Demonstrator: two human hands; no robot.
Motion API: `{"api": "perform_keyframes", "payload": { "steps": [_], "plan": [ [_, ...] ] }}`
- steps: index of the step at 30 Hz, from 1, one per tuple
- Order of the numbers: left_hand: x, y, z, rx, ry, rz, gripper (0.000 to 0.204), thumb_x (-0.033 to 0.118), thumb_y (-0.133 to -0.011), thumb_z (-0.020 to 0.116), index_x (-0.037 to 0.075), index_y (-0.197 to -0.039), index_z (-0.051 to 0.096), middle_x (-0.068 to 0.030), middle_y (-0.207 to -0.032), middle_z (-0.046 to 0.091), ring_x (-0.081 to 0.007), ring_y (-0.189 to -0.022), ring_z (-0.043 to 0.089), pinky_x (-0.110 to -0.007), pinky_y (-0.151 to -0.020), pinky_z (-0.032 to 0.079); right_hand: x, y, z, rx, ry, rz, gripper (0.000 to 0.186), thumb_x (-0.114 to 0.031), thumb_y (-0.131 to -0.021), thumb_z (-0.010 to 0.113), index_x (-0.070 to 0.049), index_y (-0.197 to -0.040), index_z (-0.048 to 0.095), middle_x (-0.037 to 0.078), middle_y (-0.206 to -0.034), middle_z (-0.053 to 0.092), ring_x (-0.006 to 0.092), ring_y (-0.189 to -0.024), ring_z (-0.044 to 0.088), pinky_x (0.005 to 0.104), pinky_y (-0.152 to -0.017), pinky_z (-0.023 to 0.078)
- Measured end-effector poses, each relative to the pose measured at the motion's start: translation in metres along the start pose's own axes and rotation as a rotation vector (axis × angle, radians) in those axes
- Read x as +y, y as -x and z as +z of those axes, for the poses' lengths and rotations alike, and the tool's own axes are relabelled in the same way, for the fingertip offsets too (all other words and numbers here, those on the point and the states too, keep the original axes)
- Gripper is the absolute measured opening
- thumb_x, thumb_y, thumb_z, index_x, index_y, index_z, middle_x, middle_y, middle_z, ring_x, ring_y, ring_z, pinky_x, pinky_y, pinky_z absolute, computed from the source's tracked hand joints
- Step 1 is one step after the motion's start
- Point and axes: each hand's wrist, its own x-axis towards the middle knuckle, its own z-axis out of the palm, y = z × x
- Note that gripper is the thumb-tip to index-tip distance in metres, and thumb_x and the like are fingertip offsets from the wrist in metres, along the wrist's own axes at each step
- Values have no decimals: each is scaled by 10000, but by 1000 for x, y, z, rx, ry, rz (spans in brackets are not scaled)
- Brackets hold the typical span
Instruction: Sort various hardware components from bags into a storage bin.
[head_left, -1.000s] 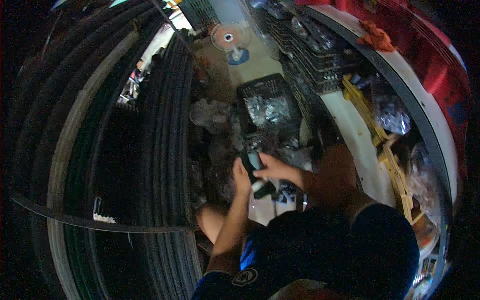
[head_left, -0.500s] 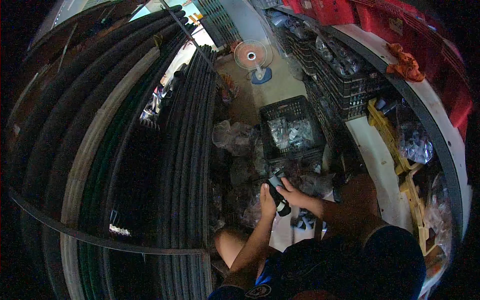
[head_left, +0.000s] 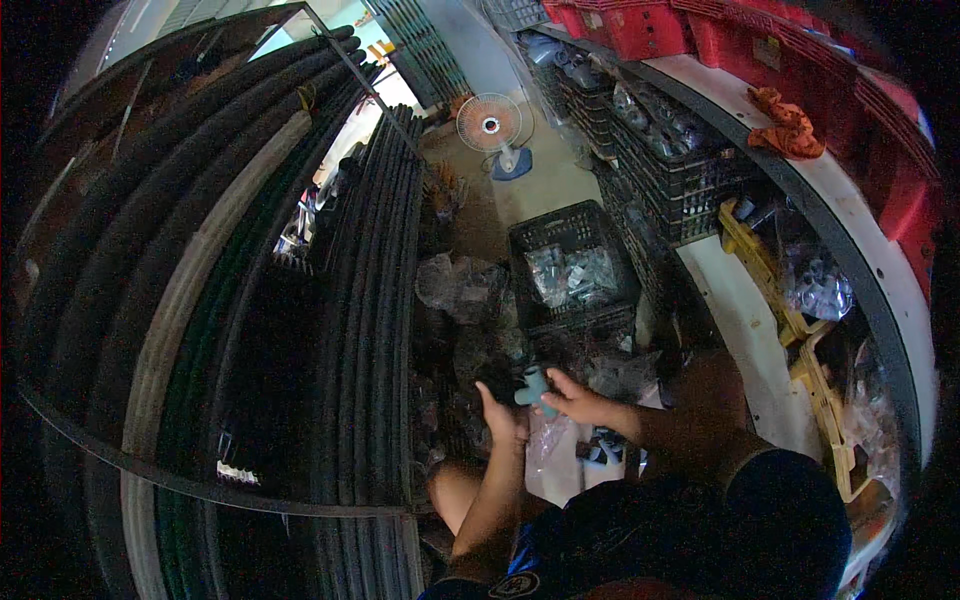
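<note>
My right hand [head_left: 578, 402] grips a grey-blue plastic pipe tee [head_left: 535, 389] between thumb and fingers, with its branch pointing to the left. Just left of the tee is my left hand [head_left: 504, 420], one digit stretched upward and the hand curved round a dark shape that I cannot make out against the dark background. The two hands are a little apart. Below them lies a clear plastic bag [head_left: 545, 440] on a pale surface, and beside it a small pile of grey and dark fittings [head_left: 604, 446].
Ahead stands a black crate [head_left: 520, 240] with bagged fittings. Long dark pipes [head_left: 370, 300] fill the rack on the left behind a metal bar [head_left: 300, 508]. Stacked crates [head_left: 680, 190], a yellow crate [head_left: 760, 260] and an orange cloth [head_left: 785, 125] are at right. A fan [head_left: 490, 125] stands farther off.
My hands have drawn apart, the left moving leftward and down. The tee now shows plainly in my right hand; the black piece with a pale end seen between the hands no longer shows clearly.
</note>
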Motion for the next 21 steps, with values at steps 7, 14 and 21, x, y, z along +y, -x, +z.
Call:
{"api": "perform_keyframes", "payload": {
  "steps": [7,14,21],
  "plan": [
    [1,7,6,-294,-737,257,470,419,-997,434,41,-1238,576,-86,-1150,627,-178,-1008,595,-315,-849,481,14,-1,-9,44,161,-273,578,-104,-945,598,-31,-1417,272,110,-1280,464,188,-1136,484,333,-947,416],
    [-7,0,1,-291,-582,-171,424,333,-978,469,19,-1252,546,-95,-1230,577,-200,-1094,557,-306,-947,421,4,-2,-21,-31,168,-230,587,-137,-931,627,-17,-1411,310,125,-1243,520,194,-1101,519,352,-935,433],
    [-19,-15,-8,-134,-821,155,352,238,-970,493,-7,-1216,553,-131,-1150,583,-193,-1078,538,-305,-940,416,-49,19,-16,13,761,-449,580,-158,-841,690,-13,-1346,446,232,-1210,513,409,-1116,512,442,-972,421]
  ]
}}
